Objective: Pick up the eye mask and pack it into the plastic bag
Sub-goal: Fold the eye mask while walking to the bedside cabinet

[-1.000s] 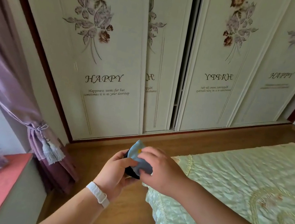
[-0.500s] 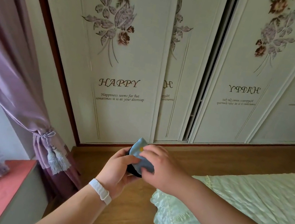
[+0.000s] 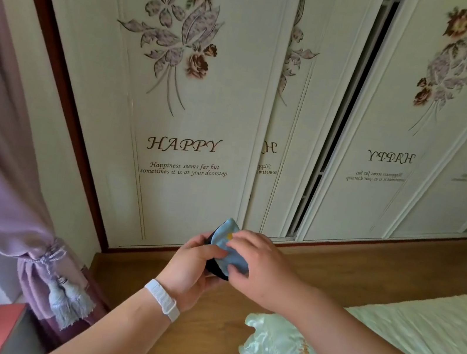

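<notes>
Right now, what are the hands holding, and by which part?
Both hands hold the folded blue eye mask. The left hand grips its dark lower-left edge; the right hand pinches its right side. No plastic bag is visible.

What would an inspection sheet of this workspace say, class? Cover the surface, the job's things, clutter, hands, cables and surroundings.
Surface: green bedspread at lower right, wood floor beyond.
Job's things: blue eye mask with dark backing, held in mid-air; plastic bag nothing seen.
Clutter: nothing seen.
Hands: left hand and right hand both grip the mask.
Cables: nothing seen.
Surroundings: flowered wardrobe doors, tied purple curtain, white wristband.
</notes>
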Motion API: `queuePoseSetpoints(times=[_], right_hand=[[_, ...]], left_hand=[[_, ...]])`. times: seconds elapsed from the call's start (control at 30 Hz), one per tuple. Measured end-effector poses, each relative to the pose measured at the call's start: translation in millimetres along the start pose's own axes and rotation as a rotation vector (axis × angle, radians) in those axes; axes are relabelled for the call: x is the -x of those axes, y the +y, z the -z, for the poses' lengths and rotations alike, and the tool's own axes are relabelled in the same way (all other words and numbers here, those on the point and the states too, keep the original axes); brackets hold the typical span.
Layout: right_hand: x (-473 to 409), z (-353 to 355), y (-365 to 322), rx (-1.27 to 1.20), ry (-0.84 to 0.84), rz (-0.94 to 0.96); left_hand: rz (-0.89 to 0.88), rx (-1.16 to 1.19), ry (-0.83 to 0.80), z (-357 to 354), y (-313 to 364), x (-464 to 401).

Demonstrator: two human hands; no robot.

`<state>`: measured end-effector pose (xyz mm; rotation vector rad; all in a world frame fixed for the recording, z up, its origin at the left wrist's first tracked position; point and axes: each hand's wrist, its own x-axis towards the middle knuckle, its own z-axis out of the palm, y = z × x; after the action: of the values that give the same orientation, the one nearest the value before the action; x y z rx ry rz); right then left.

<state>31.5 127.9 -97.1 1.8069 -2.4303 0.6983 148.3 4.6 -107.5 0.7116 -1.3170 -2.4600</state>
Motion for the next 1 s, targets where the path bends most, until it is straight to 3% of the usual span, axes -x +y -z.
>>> queuePoseSetpoints(times=[0.27,0.57,1.0], right_hand=[[-60.9,3.1,66.7,0.055,-0.038,-0.007],[-149.1,16.9,188.3,-0.062,-0.015,-0.010],[-201.9,43.6,329.2,-0.114,0.007,-0.083]], left_hand=[[0.010,-0.057,-0.023,-10.4,22.1,-99.1],[-0.004,-0.145,0.045,-61.5,52.2,-233.6],[0.066,-0.193,-0.012,-134.1,62.1,-374.2]])
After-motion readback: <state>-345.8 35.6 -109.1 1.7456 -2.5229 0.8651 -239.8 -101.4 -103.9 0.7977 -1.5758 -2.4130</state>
